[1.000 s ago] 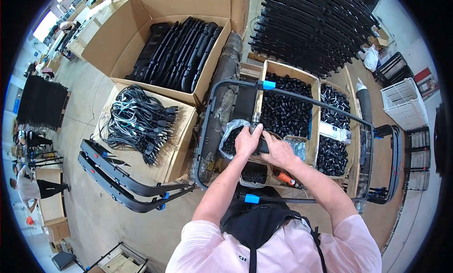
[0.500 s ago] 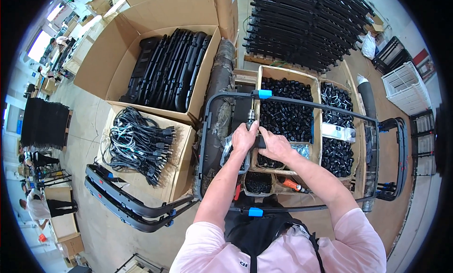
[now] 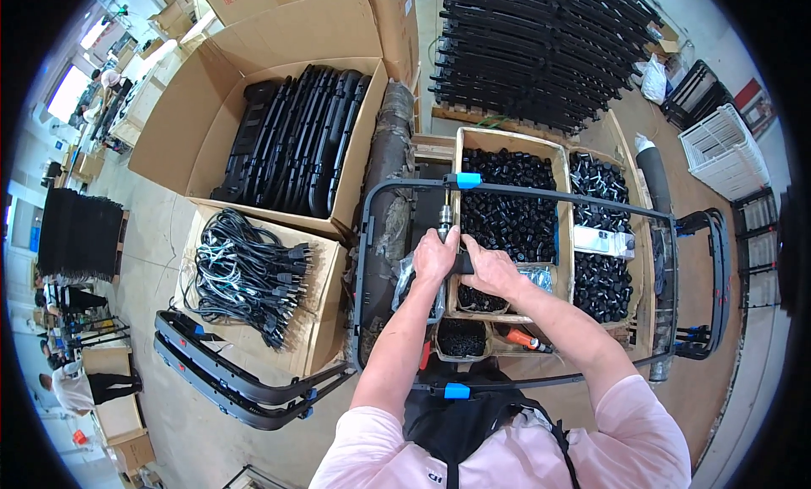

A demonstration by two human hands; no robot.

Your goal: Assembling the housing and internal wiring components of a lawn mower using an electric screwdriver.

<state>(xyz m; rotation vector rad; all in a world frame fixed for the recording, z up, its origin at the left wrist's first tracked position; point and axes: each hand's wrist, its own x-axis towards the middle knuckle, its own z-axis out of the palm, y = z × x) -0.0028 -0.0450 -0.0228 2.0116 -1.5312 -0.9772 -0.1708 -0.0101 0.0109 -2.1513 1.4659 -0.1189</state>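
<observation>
Both my hands hold a power drill [image 3: 445, 220] pointed away from me. My left hand [image 3: 434, 256] is wrapped round its body just behind the metal chuck. My right hand [image 3: 493, 270] is closed round the dark rear part or handle, most of which the fingers hide. The drill's bit meets the far rail of a black rectangular frame [image 3: 541, 194], beside a blue clip [image 3: 468, 181]. A second blue clip [image 3: 456, 391] sits on the near rail, close to my body. Whether a screw is at the bit's tip is too small to tell.
Under the frame stand wooden bins with black plastic caps [image 3: 508, 203] and a small tub of screws [image 3: 462, 338]. An orange-handled tool [image 3: 524, 339] lies nearby. Left are power cords [image 3: 249, 274] on a box, a carton [image 3: 198, 147] of black panels and curved black frames [image 3: 228, 375].
The whole scene sits slightly lower in the picture, as my head has shifted. Both hands keep their grip on the drill, which stays at the far rail.
</observation>
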